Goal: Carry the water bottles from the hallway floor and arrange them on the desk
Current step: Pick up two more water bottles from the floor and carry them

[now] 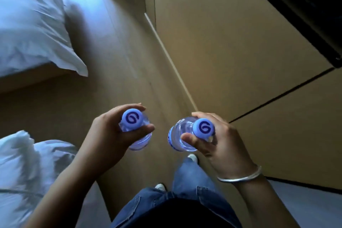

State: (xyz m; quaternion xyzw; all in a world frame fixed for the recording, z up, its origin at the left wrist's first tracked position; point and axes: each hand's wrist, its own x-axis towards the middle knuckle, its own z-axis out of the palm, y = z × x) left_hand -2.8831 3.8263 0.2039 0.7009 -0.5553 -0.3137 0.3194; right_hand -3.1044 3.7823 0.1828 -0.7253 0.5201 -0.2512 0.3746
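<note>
The left hand (111, 131) curls its fingers around the neck of one water bottle (136, 131), and the right hand (216, 135) pinches a second bottle (182, 135) just under its cap, both held upright above the wooden floor (114, 61) beside the bed (33, 24). Neither grip wraps a bottle's body, so I judge a swing in walking could slip one loose. No desk is in view, and the bed corner could catch the left bottle.

Bed (33, 24) left, wall panels (231, 52) right, floor (114, 72) between, two bottles side by side.

Single head cam, looks steeply down, close on hands (166, 135), wood floor (120, 79) below.
</note>
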